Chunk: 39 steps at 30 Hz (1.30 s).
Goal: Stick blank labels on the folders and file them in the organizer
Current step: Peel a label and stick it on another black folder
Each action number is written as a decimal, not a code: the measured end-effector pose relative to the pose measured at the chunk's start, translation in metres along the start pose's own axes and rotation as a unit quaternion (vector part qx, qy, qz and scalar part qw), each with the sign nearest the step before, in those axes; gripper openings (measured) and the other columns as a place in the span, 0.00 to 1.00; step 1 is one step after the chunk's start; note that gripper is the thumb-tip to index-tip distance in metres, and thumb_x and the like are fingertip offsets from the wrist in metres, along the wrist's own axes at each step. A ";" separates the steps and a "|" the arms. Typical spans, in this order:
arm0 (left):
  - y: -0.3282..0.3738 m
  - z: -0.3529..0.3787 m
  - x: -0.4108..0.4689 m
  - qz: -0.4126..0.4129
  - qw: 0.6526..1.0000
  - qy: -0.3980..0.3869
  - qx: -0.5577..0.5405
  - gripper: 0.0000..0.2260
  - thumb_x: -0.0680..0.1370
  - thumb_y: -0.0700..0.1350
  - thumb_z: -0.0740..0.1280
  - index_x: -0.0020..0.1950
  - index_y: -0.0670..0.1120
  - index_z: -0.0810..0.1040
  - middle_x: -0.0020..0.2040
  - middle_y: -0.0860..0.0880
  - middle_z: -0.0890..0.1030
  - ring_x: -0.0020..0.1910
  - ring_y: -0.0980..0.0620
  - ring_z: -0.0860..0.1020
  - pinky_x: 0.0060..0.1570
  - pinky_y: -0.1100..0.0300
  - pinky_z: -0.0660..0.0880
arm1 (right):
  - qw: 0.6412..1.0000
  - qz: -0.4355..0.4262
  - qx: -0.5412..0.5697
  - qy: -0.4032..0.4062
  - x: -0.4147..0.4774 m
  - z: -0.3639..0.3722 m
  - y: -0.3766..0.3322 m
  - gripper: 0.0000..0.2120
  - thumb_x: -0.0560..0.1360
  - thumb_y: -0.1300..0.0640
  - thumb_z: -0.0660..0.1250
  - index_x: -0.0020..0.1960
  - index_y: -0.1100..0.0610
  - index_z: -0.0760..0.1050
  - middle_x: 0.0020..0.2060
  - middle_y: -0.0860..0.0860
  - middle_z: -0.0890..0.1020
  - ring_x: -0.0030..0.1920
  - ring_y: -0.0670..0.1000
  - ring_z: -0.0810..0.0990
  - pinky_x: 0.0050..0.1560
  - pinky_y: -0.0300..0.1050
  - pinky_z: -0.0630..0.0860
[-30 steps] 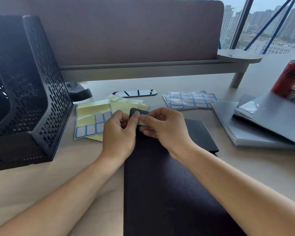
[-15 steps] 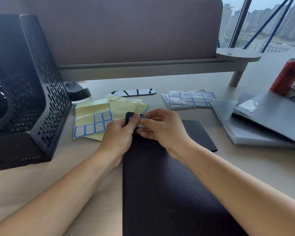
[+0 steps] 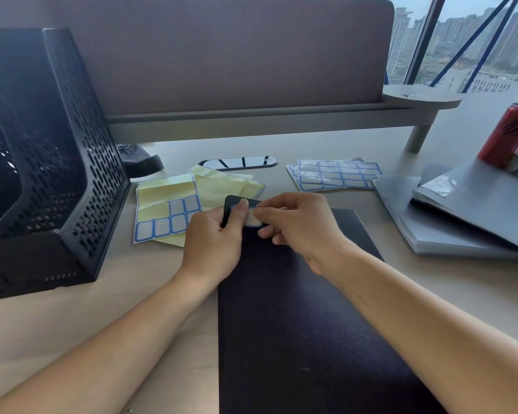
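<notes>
A black folder (image 3: 296, 318) lies lengthwise on the desk in front of me, its rounded tab at the far end. My left hand (image 3: 214, 240) grips the tab's left edge, thumb lying over a blue-bordered blank label (image 3: 252, 220) on the tab. My right hand (image 3: 299, 227) pinches the label's right side with curled fingers. Behind the hands lie partly used yellow label sheets (image 3: 168, 209). A full label sheet (image 3: 335, 174) sits farther right. The black mesh organizer (image 3: 51, 162) stands at the left.
A stack of grey folders (image 3: 449, 222) lies at the right, with a red can (image 3: 506, 135) behind it. A flat dark oval object (image 3: 237, 162) lies near the desk divider (image 3: 237, 55). A grey shelf (image 3: 281, 121) runs along the divider's base.
The label, hidden under my fingers a second ago, now shows on the folder tab. My fingers have spread apart slightly over it. The view shifted a little.
</notes>
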State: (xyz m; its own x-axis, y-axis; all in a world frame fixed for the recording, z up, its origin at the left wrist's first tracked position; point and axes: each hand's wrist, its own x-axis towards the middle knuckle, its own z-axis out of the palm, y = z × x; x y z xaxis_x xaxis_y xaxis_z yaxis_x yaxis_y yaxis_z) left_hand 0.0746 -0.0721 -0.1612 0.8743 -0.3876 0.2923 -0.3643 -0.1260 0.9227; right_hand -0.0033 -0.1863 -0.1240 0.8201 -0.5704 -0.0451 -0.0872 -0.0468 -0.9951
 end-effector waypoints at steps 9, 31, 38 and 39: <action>0.001 -0.001 -0.001 0.022 1.000 -0.010 0.002 0.24 0.79 0.55 0.66 0.28 0.47 0.63 0.25 0.52 0.61 0.26 0.53 0.60 0.26 0.58 0.56 | 1.000 -0.007 -0.025 0.002 0.003 -0.004 0.000 0.05 0.73 0.60 0.74 0.42 0.58 0.79 0.33 0.53 0.82 0.27 0.45 0.79 0.27 0.37 0.74; 0.012 -0.003 -0.009 0.136 0.990 -0.020 0.021 0.23 0.82 0.49 0.63 0.28 0.49 0.61 0.22 0.55 0.61 0.23 0.56 0.59 0.25 0.66 0.54 | 0.980 -0.061 -0.188 -0.031 0.009 -0.028 -0.018 0.14 0.69 0.45 0.77 0.41 0.55 0.80 0.19 0.45 0.72 0.18 0.46 0.71 0.21 0.37 0.65; 0.017 -0.003 -0.007 0.076 0.994 -0.047 -0.064 0.26 0.81 0.56 0.62 0.31 0.40 0.62 0.27 0.48 0.61 0.27 0.50 0.61 0.29 0.53 0.55 | 0.983 -0.092 -0.159 -0.011 0.007 -0.025 -0.018 0.13 0.69 0.46 0.77 0.44 0.55 0.81 0.23 0.45 0.79 0.18 0.47 0.73 0.21 0.38 0.70; 0.017 -0.004 -0.006 0.065 0.993 -0.065 -0.080 0.26 0.80 0.57 0.62 0.32 0.38 0.62 0.28 0.46 0.61 0.28 0.48 0.60 0.30 0.51 0.55 | 0.985 -0.089 -0.151 -0.014 0.007 -0.026 -0.019 0.13 0.69 0.47 0.78 0.44 0.55 0.81 0.25 0.45 0.80 0.19 0.47 0.74 0.21 0.38 0.71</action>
State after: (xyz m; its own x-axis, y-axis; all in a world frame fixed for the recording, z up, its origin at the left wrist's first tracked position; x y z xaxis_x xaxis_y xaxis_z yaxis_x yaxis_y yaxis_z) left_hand 0.0641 -0.0685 -0.1464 0.7705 -0.5075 0.3858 -0.4064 0.0753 0.9106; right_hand -0.0102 -0.2106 -0.1035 0.8521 -0.5093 0.1207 -0.1016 -0.3871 -0.9164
